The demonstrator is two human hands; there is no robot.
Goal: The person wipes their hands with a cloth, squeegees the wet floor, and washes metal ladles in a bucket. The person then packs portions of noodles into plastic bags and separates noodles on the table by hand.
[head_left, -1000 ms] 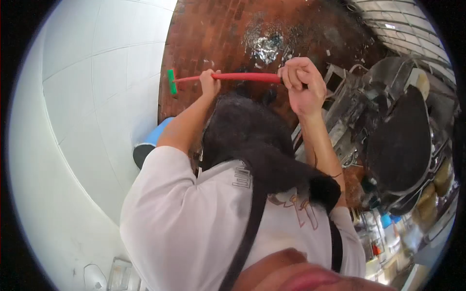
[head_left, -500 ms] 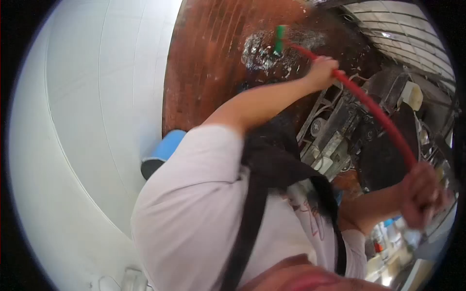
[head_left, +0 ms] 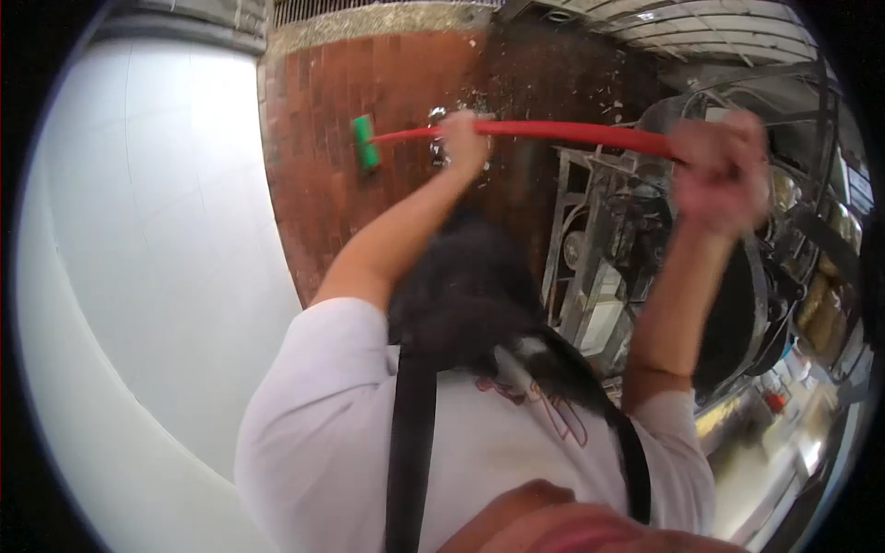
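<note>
A long red-handled broom (head_left: 572, 133) with a green head reaches across the upper view. Its green head (head_left: 365, 142) is down on the reddish-brown tiled floor (head_left: 318, 184); the bristles are too blurred to make out. My left hand (head_left: 465, 145) is wrapped round the lower part of the handle. Higher up, near the handle's end, my right hand (head_left: 719, 173) is closed on it, blurred by motion. White wet-looking patches and bits (head_left: 479, 101) lie on the floor about my left hand.
A white wall (head_left: 175, 203) runs along the left side. Dark metal machinery (head_left: 636, 221) with a frame and a large dark rounded part stands on the right. Behind the floor lies a pale ledge (head_left: 369, 20) with a grating above it.
The broom head has swung left and a little down across the floor. Both hands have moved left, the right one also upward. The view has turned, and a blue bucket has left sight.
</note>
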